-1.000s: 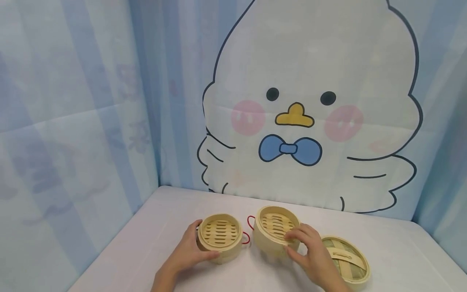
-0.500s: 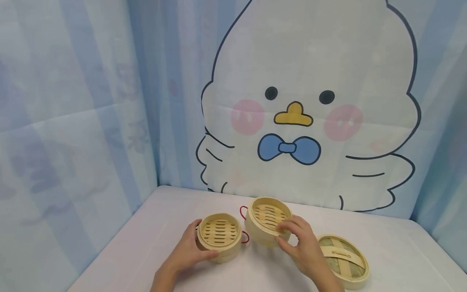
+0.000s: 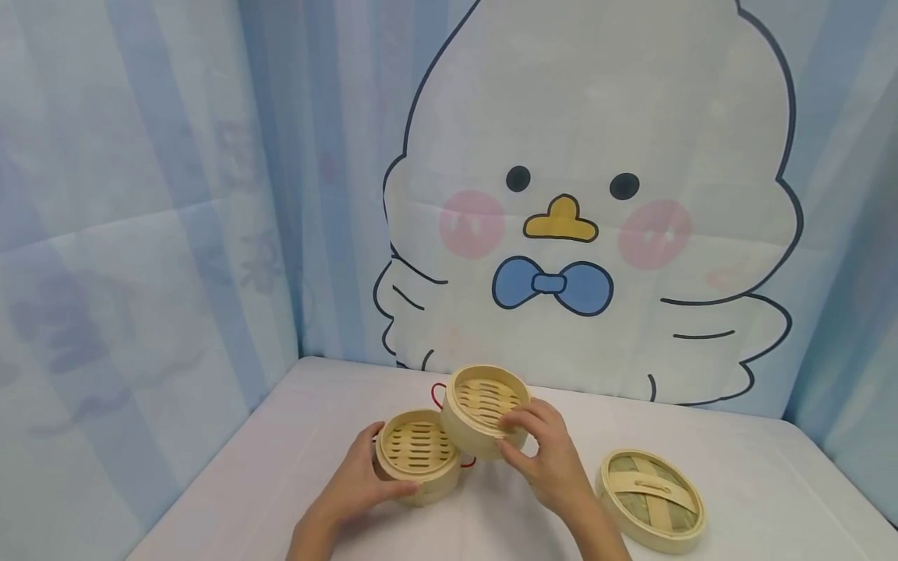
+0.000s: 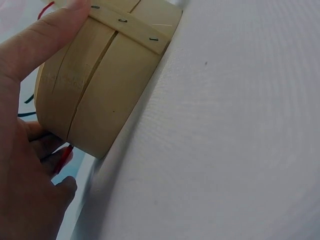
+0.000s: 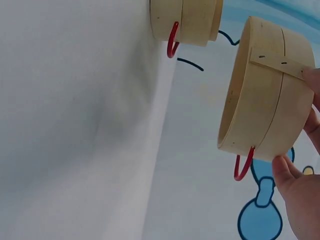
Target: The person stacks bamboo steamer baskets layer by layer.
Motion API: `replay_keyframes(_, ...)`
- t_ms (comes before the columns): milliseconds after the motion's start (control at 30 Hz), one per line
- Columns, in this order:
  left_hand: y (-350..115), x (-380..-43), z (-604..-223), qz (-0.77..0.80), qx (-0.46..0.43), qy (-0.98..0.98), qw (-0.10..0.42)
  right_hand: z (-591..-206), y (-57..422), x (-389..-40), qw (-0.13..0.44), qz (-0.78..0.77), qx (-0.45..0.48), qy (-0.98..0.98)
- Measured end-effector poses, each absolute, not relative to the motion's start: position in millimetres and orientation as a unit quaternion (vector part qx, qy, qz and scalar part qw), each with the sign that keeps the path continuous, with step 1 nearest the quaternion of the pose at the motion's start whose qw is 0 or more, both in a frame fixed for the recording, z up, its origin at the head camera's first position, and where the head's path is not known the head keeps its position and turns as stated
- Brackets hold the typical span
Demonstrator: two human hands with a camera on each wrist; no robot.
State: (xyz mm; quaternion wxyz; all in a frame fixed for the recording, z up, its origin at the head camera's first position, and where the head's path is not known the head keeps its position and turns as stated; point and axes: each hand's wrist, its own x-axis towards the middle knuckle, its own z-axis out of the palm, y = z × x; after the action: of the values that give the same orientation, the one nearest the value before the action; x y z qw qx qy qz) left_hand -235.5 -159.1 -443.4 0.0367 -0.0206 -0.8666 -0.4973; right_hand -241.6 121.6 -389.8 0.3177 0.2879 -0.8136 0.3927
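A round bamboo steamer basket (image 3: 419, 448) with a slatted base and a red loop handle stands on the table. My left hand (image 3: 356, 485) grips it from the left, thumb along the near wall (image 4: 95, 80) and the other fingers round the far side. A second steamer basket (image 3: 484, 405), of the same kind, hangs above the table, tilted, pinched at its right rim by my right hand (image 3: 546, 460). In the head view it overlaps the right edge of the first basket. The right wrist view shows the raised basket (image 5: 267, 92) apart from the standing basket (image 5: 182, 20).
A round bamboo steamer lid (image 3: 652, 499) with a woven strap handle lies on the white table (image 3: 238, 499) at the right. Behind the table hangs a blue and white curtain (image 3: 344, 195) with a large cartoon bird.
My right hand has carried its steamer basket left and upward, to the standing basket's right edge, away from the lid. My left hand and its basket have stayed put.
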Motion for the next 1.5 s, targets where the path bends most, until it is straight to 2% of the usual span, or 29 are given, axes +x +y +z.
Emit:
replay_keyframes(500, -160.5, -234.0, -442.2, -0.502, -0.029, -0.863, 0.038, -379.0, 82.7, -241.0, 0.254, 0.427, 0.263, -0.827)
replay_keyframes(1067, -163.4, -235.7, -442.9, -0.515, -0.023, -0.857, 0.018, -381.8, 54.1, -239.7, 0.243, 0.433, 0.281, -0.821)
replay_keyframes(1500, -165.0, -235.7, -445.3, -0.519, -0.036, -0.853, 0.035, -389.4, 44.5, -234.5, 0.240, 0.422, 0.301, -0.821)
